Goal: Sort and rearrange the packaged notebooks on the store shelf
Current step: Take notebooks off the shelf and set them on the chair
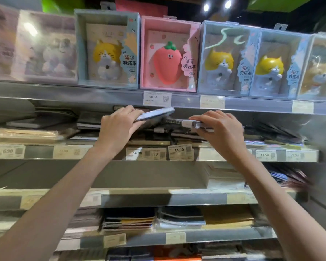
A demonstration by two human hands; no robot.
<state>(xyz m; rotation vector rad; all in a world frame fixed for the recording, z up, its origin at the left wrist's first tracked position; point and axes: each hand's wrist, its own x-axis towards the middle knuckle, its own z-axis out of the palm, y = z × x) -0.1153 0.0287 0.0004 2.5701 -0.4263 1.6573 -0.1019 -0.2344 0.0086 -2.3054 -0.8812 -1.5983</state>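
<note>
- Clear plastic wrap glints on the packaged notebook point(154, 114) that the left hand point(119, 127) grips, fingers curled over its near left end, tilting it up off the pile.
- Right hand point(218, 127) pinches another flat wrapped notebook point(194, 124) by its near edge, just right of the first.
- Both lie over the dark stack of notebooks point(166, 132) on the middle shelf point(102, 152), mid-sort, I judge.
- Next move likely calls for sliding each out level, without dragging neighbours.
- Farther up stand boxed cat and strawberry notebooks point(169, 55).
</note>
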